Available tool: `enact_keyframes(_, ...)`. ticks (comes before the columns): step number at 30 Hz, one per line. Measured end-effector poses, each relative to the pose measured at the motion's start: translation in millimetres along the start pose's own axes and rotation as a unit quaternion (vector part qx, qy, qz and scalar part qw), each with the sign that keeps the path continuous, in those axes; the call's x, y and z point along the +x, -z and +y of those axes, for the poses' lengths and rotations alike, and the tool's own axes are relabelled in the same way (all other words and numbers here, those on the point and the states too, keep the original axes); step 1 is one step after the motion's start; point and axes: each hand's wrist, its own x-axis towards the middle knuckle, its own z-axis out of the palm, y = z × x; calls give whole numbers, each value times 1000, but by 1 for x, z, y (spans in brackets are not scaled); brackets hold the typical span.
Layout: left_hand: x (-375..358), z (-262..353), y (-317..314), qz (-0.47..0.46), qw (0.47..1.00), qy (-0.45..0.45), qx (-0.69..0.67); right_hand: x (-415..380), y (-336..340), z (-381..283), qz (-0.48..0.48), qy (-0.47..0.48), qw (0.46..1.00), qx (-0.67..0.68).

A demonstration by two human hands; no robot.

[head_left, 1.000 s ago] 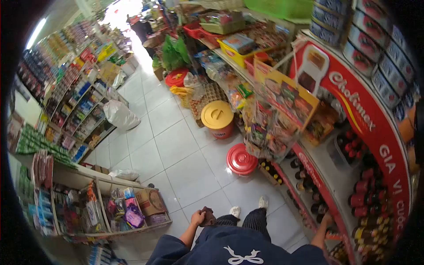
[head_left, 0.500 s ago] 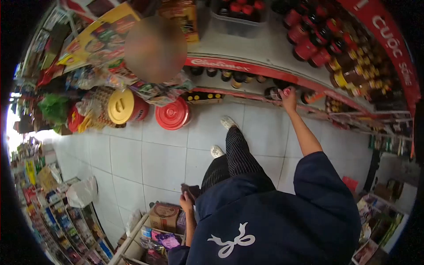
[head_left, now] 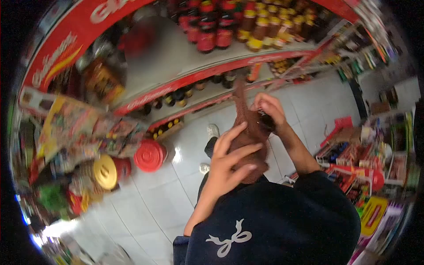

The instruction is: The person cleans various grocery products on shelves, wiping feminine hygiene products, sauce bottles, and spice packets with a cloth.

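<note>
My left hand [head_left: 226, 165] is raised in front of my chest, its fingers spread over a brown cloth [head_left: 247, 128] and pressing it against what lies beneath. My right hand [head_left: 271, 110] grips a dark bottle [head_left: 265, 122] near one end, with its fingers curled. Most of the bottle is hidden under the cloth and behind my hands. One strip of the cloth sticks up toward the shelf.
A red-edged shelf [head_left: 207, 70] holds red-labelled bottles [head_left: 224, 35] and yellow-capped bottles [head_left: 265, 26], with more bottles below. On the tiled floor stand a red lidded bucket [head_left: 149, 156] and a yellow-lidded bucket [head_left: 105, 172]. Packed goods line the right side.
My right hand has brought the bottle from the lower shelf back to my chest. My left hand has come up from my side, and its cloth now covers the bottle. The view has turned.
</note>
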Motion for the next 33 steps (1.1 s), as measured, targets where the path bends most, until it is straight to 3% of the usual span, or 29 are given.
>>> enact_keyframes(1, 14, 10, -11, -24, 997, -35, 68, -9, -8, -10, 100, -76, 983, 135)
enact_keyframes(4, 25, 21, -34, -85, 992, -45, 85, -33, 17, -6, 80, -112, 958, 252)
enact_keyframes(9, -20, 10, -61, -249, 959, -54, 127, -62, 55, 32, 136, -203, 952, 182)
enact_keyframes(13, 20, 7, -83, -176, 962, -11, 210, -53, 68, 28, 135, -177, 970, 102)
enact_keyframes(15, 52, -3, -104, -114, 970, 122, 176, -45, 74, 37, 116, -157, 980, 26)
enact_keyframes(17, 89, -22, -117, -64, 978, 113, 163, -45, 74, 42, 149, -161, 964, 147)
enact_keyframes(19, 112, -36, -122, -81, 978, 173, 79, -41, 78, 48, 166, -169, 944, 230)
enact_keyframes(20, 115, -43, -124, -83, 976, 201, 17, -42, 80, 48, 173, -187, 947, 198)
enact_keyframes(23, 89, -37, -120, -70, 983, 165, 43, -43, 89, 43, 196, -202, 956, 80)
enact_keyframes(26, 38, -35, -87, -212, 944, 228, 111, -51, 101, 27, 187, -216, 954, 87)
enact_keyframes(28, 6, -33, -64, -263, 896, 357, 32, -54, 105, 23, 190, -213, 954, 91)
enact_keyframes(29, 4, -24, -55, -326, 879, 335, 90, -54, 106, 23, 197, -207, 954, 92)
enact_keyframes(32, 2, -16, -59, -301, 853, 424, 38, -47, 102, 30, 203, -193, 956, 92)
enact_keyframes(33, -11, -39, -63, -230, 890, 393, -19, -42, 100, 33, 192, -194, 959, 81)
